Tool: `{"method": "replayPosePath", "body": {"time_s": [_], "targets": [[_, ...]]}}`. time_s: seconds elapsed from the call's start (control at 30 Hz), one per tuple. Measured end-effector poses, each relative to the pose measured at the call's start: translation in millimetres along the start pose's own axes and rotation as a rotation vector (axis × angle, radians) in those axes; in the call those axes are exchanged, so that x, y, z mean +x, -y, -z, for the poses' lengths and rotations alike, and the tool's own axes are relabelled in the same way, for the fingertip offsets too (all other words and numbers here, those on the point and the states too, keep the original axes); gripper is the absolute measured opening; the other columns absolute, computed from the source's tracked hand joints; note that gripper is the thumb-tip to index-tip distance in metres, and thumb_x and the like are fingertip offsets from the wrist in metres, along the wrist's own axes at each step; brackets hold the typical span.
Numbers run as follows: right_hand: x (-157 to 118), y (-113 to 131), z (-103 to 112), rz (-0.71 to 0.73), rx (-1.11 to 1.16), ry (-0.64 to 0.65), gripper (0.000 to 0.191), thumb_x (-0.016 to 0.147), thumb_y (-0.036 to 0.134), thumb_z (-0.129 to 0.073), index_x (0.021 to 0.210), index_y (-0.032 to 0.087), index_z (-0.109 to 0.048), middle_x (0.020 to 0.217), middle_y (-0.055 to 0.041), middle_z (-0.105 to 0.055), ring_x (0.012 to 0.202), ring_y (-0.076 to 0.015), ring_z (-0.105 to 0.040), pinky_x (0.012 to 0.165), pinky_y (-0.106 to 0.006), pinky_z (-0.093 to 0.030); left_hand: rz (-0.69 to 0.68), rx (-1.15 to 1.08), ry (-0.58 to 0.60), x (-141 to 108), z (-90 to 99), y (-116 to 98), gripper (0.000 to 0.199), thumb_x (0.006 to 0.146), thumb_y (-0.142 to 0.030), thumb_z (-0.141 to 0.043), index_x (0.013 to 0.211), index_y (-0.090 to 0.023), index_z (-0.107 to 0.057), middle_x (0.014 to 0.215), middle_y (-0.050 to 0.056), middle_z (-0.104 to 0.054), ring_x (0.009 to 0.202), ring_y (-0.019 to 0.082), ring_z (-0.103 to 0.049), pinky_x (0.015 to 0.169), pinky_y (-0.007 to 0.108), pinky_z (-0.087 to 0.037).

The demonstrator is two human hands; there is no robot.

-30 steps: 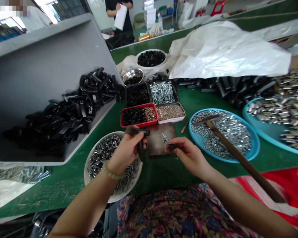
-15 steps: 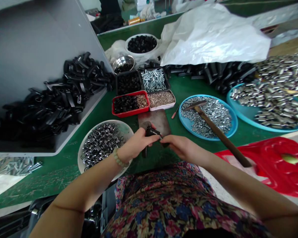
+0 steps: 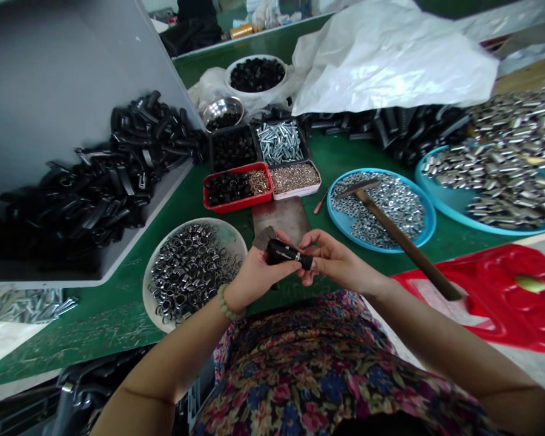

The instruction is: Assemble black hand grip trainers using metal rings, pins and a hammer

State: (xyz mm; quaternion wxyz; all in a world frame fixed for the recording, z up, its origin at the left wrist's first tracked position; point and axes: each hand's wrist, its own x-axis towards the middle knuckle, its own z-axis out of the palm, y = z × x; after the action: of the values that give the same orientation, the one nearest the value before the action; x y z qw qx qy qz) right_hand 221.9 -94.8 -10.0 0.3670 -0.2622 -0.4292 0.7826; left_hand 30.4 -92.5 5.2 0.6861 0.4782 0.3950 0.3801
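Observation:
A black cylindrical part with a metal band (image 3: 287, 254) lies across my left hand (image 3: 258, 272), whose fingers close around it. My right hand (image 3: 333, 261) pinches its right end between thumb and fingers. Behind both hands lies a dark steel plate (image 3: 279, 218) on the green bench top (image 3: 172, 212). A black piece (image 3: 264, 238) juts up from behind my left hand, partly hidden. Below my left hand, a white plate (image 3: 229, 239) holds many steel rings.
Trays of black caps, screws and small brass pieces stand beyond the plate. To the right are a blue tray (image 3: 381, 209) of nuts with a wooden-handled hammer (image 3: 402, 239) on it, and a larger blue tray (image 3: 481, 206) of steel parts. A grey bin (image 3: 72, 91) holds black clips on the left.
The view has tilted slightly. My hands have turned the black part so its long side now shows across my left palm, and my right fingers have shifted to its end.

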Motion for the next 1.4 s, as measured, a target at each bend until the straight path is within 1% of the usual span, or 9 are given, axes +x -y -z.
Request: {"method": "replayPosePath", "body": {"time_s": [0.4, 0.53, 0.6, 0.77, 0.9, 1.0, 1.1, 1.23, 1.4], "targets": [[15.6, -9.6, -15.8, -0.033, -0.021, -0.166, 0.051, 0.076, 0.045, -0.074, 0.103, 0.024, -0.036, 0.075, 0.0021, -0.068, 0.063, -0.0139, -0.069, 0.059, -0.026, -0.054, -0.062, 0.069, -0.050, -3.1, 9.1, -4.7, 0.054, 0.069, -0.024, -0.077, 0.117, -0.024, -0.051, 0.098, 0.002, -0.065, 0.081, 0.015, -0.062, 0.076, 0.027, -0.050], [64.6, 18.5, 4.4, -0.018, -0.524, -0.034, 0.032, 0.080, 0.040, -0.067, 0.096, 0.020, -0.048, 0.076, -0.0002, -0.066, 0.065, -0.0133, -0.064, 0.060, -0.028, -0.051, -0.127, 0.373, -0.204, 13.4, 36.3, -10.6, 0.042, 0.078, -0.027, -0.067, 0.118, -0.022, -0.056, 0.097, 0.005, -0.065, 0.088, 0.020, -0.060, 0.086, 0.033, -0.046], [109.9, 36.0, 12.6, 0.145, -0.919, -0.140, 0.019, 0.082, 0.033, -0.063, 0.089, 0.017, -0.057, 0.076, -0.0002, -0.064, 0.067, -0.0125, -0.060, 0.065, -0.028, -0.048, -0.177, 0.554, -0.248, 31.8, 47.4, -5.5, 0.031, 0.080, -0.025, -0.063, 0.110, -0.020, -0.062, 0.090, 0.006, -0.064, 0.089, 0.023, -0.059, 0.092, 0.035, -0.043], [201.5, 51.3, 18.4, 0.200, -1.374, -0.189, 0.010, 0.085, 0.020, -0.055, 0.086, 0.015, -0.063, 0.077, -0.0012, -0.065, 0.073, -0.0133, -0.058, 0.073, -0.026, -0.044, -0.223, 0.676, -0.144, 81.8, 52.9, 18.8, 0.028, 0.076, -0.019, -0.064, 0.104, -0.021, -0.066, 0.080, 0.006, -0.062, 0.092, 0.027, -0.058, 0.097, 0.037, -0.038], [209.4, 49.3, 31.9, 0.272, -1.571, -0.276, 0.022, 0.092, 0.025, -0.046, 0.100, 0.013, -0.063, 0.093, -0.0066, -0.066, 0.085, -0.0167, -0.060, 0.080, -0.029, -0.045, -0.264, 0.883, -0.210, 85.8, 42.0, 22.6, 0.031, 0.083, -0.033, -0.059, 0.108, -0.016, -0.066, 0.110, 0.016, -0.060, 0.106, 0.032, -0.053, 0.102, 0.045, -0.032], [211.4, 50.2, 40.9, 0.211, -1.847, -0.188, 0.026, 0.092, 0.021, -0.047, 0.107, 0.008, -0.063, 0.109, -0.0167, -0.063, 0.099, -0.0235, -0.058, 0.088, -0.034, -0.043, -0.271, 1.119, -0.252, 79.9, 25.1, 24.9, 0.053, 0.079, -0.054, -0.061, 0.110, -0.011, -0.065, 0.129, 0.023, -0.047, 0.114, 0.042, -0.044, 0.100, 0.055, -0.031], [222.8, 50.6, 42.3, 0.155, -1.939, -0.102, 0.025, 0.088, 0.016, -0.050, 0.104, 0.005, -0.065, 0.113, -0.0227, -0.062, 0.106, -0.0300, -0.056, 0.090, -0.039, -0.043, -0.211, 1.209, -0.203, 81.9, 10.0, 34.7, 0.044, 0.077, -0.045, -0.065, 0.105, -0.010, -0.066, 0.125, 0.023, -0.048, 0.115, 0.043, -0.043, 0.098, 0.057, -0.034], [232.9, 50.8, 39.1, 0.151, -1.940, -0.077, 0.026, 0.087, 0.009, -0.044, 0.101, 0.005, -0.066, 0.109, -0.0243, -0.065, 0.104, -0.0321, -0.057, 0.087, -0.041, -0.044, -0.182, 0.997, -0.278, 83.0, 13.8, 36.0, 0.048, 0.075, -0.022, -0.064, 0.120, -0.010, -0.057, 0.129, 0.020, -0.045, 0.120, 0.034, -0.045, 0.106, 0.047, -0.034], [229.4, 51.3, 38.4, 0.180, -1.869, -0.126, 0.027, 0.086, 0.014, -0.048, 0.107, 0.009, -0.064, 0.107, -0.0206, -0.068, 0.100, -0.0298, -0.060, 0.085, -0.038, -0.044, 0.104, 0.025, -0.226, 55.7, 43.6, 2.2, 0.050, 0.077, -0.035, -0.060, 0.122, -0.015, -0.053, 0.113, 0.013, -0.060, 0.106, 0.025, -0.059, 0.098, 0.043, -0.045]]}}
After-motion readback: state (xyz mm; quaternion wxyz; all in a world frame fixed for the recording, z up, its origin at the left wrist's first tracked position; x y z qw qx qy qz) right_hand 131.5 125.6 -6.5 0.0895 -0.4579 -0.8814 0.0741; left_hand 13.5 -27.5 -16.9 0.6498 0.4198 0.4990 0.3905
